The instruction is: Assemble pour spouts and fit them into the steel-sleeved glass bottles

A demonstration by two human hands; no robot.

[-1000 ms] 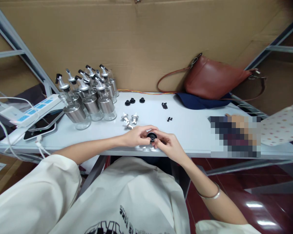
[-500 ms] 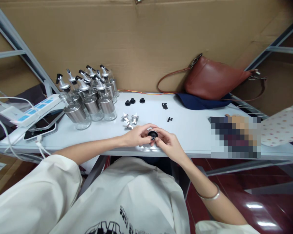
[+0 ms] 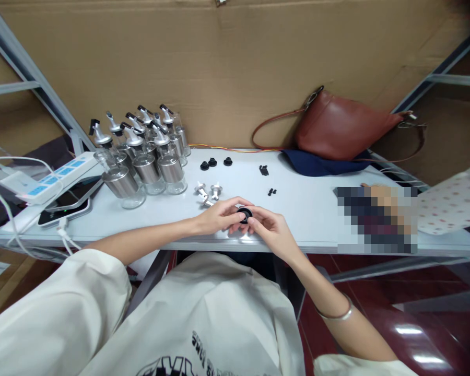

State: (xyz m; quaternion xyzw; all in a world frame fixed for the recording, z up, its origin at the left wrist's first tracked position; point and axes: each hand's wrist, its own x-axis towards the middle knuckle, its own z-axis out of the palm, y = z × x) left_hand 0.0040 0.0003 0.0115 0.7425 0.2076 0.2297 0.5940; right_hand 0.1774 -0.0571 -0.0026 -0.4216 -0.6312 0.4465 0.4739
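Near the table's front edge, my left hand (image 3: 222, 216) and my right hand (image 3: 269, 225) are both closed around a round black stopper (image 3: 244, 211). My thumbs press on its face from either side. Its underside is hidden by my fingers. Just beyond my left hand lie several silver pour spouts (image 3: 216, 190). Farther back sit three black stoppers (image 3: 227, 162) like the one held. Small black caps (image 3: 272, 192) and a cluster of black flip lids (image 3: 263, 170) lie to the right of the spouts.
Several glass oil bottles (image 3: 143, 166) with steel sleeves and pour spouts stand at the left back. Beside them are a power strip (image 3: 62, 177) and cables. A brown handbag (image 3: 344, 128) rests on dark blue cloth (image 3: 317, 164) at the right back. A cardboard wall (image 3: 235, 78) closes the rear.
The black stopper has been tilted in my fingers, so its round face now shows more. My left thumb has moved up onto it. The other things have stayed put.
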